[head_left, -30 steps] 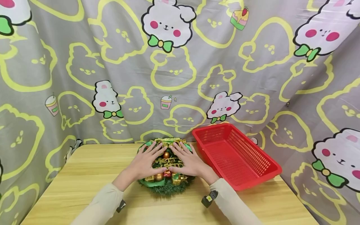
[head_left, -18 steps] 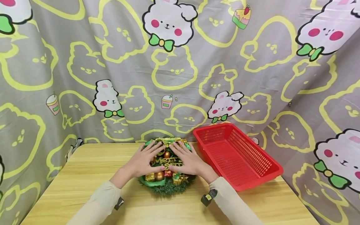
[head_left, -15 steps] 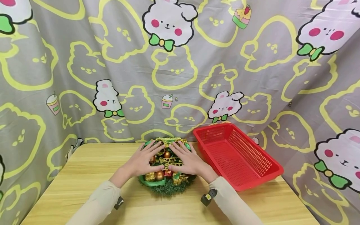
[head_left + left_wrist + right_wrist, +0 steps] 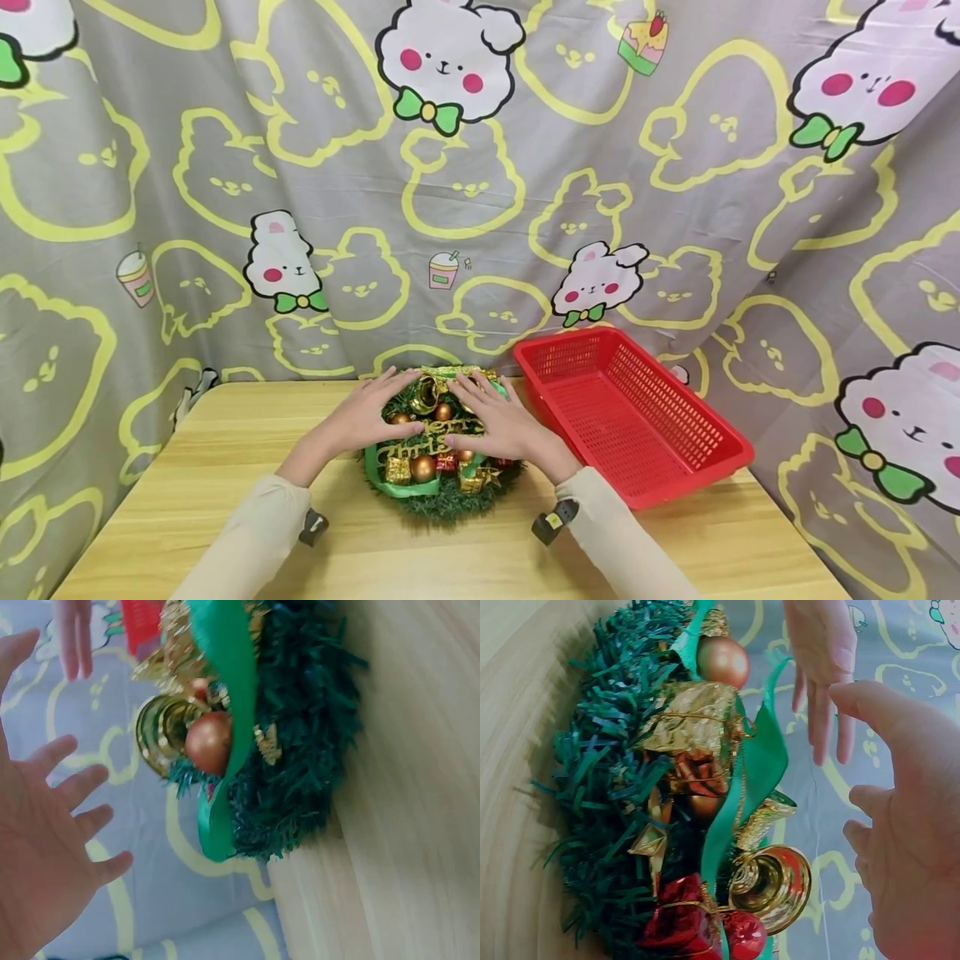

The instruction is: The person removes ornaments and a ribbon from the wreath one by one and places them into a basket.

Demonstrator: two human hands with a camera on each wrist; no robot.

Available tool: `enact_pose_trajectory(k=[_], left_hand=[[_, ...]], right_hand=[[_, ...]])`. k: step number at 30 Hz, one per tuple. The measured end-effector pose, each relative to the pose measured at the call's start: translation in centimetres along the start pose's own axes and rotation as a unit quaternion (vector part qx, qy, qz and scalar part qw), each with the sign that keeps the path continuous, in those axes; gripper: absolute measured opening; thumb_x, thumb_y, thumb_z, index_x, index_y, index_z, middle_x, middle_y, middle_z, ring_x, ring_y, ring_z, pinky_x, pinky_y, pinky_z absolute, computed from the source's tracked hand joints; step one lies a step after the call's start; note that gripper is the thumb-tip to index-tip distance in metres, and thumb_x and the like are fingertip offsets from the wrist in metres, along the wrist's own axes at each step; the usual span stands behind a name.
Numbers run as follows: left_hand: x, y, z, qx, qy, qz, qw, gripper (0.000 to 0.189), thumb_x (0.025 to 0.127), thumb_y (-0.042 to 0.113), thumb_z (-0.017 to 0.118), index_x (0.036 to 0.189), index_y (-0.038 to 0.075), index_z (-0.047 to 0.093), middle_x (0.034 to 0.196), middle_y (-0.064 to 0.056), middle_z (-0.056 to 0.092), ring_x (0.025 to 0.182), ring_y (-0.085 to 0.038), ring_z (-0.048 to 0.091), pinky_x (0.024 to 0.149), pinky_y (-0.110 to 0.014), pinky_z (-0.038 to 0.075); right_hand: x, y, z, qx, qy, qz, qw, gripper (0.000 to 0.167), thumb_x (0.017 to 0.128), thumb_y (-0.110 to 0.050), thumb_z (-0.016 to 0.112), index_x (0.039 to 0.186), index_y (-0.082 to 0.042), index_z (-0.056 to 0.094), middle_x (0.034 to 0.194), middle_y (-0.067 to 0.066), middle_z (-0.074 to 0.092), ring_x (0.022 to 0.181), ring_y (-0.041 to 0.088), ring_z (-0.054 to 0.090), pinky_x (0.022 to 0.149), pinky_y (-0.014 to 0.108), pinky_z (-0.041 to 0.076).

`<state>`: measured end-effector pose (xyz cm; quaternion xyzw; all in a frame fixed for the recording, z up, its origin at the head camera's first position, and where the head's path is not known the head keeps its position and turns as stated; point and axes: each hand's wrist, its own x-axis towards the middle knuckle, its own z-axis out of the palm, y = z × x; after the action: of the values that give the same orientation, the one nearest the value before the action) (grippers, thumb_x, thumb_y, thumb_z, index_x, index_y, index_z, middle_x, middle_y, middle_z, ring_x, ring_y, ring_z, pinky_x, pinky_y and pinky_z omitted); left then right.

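Nearest, the wooden table (image 4: 435,567) is seen, with the Christmas wreath (image 4: 444,503) laid face up upon it. By the look of its bristly tinsel rim, lightness and some springiness can be expected; a hold would best be taken there, low on both sides, under the trimmings. Slickness is suggested by the green ribbon (image 4: 412,490), while the copper bauble (image 4: 423,468) and gold lettering (image 4: 414,451) seem easily crushed or bent. Over the wreath, the left hand (image 4: 352,422) and right hand (image 4: 510,425) are held spread, nothing grasped, gaps being shown in both wrist views. Beyond, rightward, the red basket (image 4: 622,425) is placed before the patterned curtain (image 4: 480,242).
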<state>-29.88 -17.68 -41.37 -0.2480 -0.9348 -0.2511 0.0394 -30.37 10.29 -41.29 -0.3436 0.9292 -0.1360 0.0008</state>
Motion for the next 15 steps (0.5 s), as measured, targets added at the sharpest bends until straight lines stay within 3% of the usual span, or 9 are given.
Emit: enact_pose_trajectory(k=[4,7,11,15], left_hand=[[0.0,-1.0,-0.6,-0.065,-0.011,-0.027,0.9974,0.087,0.090,0.058,0.069,0.161,0.026,0.031,0.165,-0.021,0.029,0.152,-0.048,0.023,0.110,-0.077,0.028],[-0.1,-2.2,-0.8,-0.117,-0.007,-0.034,0.9926,0.086,0.091,0.055,0.069,0.161,0.024,0.030,0.166,-0.020,0.029,0.150,-0.048,0.029,0.110,-0.075,0.031],[-0.2,-4.3,-0.9,-0.202,0.028,-0.037,0.9782,0.077,0.094,0.042,0.070,0.159,0.019,0.035,0.162,-0.015,0.039,0.148,-0.043,0.035,0.114,-0.074,0.025],[-0.6,-6.3,-0.7,-0.279,0.068,-0.055,0.9563,0.070,0.098,0.032,0.067,0.158,0.014,0.036,0.158,-0.018,0.043,0.147,-0.043,0.035,0.115,-0.072,0.024]], right_hand=[[-0.1,-0.2,-0.6,0.015,0.002,0.005,0.9999,0.089,0.095,-0.071,0.049,0.165,-0.031,0.012,0.172,-0.011,0.005,0.160,0.019,0.000,0.126,0.059,-0.008],[-0.1,-0.4,-1.3,0.026,0.007,0.006,0.9996,0.088,0.095,-0.071,0.048,0.165,-0.034,0.010,0.171,-0.012,0.006,0.160,0.016,-0.002,0.126,0.058,-0.009],[-0.1,-1.1,-2.9,0.049,0.023,0.000,0.9986,0.087,0.094,-0.071,0.050,0.164,-0.038,0.009,0.171,-0.014,0.007,0.160,0.015,-0.002,0.126,0.057,-0.008],[0.1,-1.7,-4.8,0.068,0.042,-0.010,0.9968,0.086,0.094,-0.070,0.052,0.163,-0.041,0.009,0.171,-0.017,0.006,0.160,0.014,-0.002,0.126,0.056,-0.008]])
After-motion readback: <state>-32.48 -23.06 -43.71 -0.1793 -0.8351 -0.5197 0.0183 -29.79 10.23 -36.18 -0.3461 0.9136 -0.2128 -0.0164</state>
